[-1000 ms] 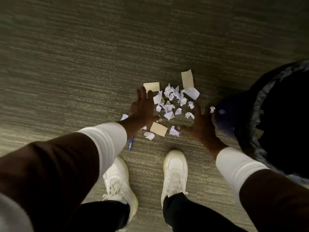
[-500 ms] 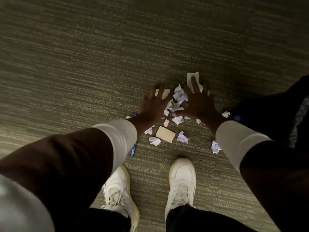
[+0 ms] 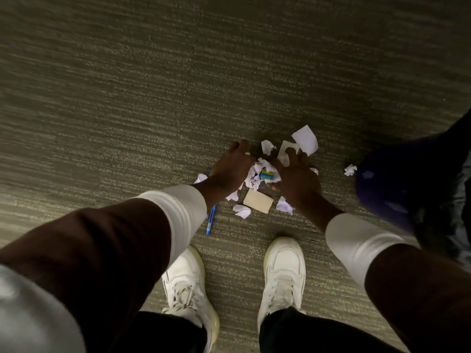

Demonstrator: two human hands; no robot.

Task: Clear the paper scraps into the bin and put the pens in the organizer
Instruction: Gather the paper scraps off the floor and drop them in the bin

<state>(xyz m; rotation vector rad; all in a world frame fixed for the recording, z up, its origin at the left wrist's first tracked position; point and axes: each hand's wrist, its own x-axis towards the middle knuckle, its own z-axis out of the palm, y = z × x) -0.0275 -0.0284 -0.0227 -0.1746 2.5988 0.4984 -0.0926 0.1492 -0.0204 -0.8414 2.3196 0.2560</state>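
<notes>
Cupping a heap of paper scraps (image 3: 257,171) on the carpet (image 3: 153,110) between left hand (image 3: 230,165) and right hand (image 3: 297,178), fingers curled around it, bin (image 3: 418,189) just right — light, crumpled, likely to spill, best scooped from underneath.

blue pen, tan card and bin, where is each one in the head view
blue pen (image 3: 210,223), head view, on its barrel below the left sleeve
tan card (image 3: 257,200), head view, middle of its face
bin (image 3: 382,189), head view, on its dark outer wall
</notes>
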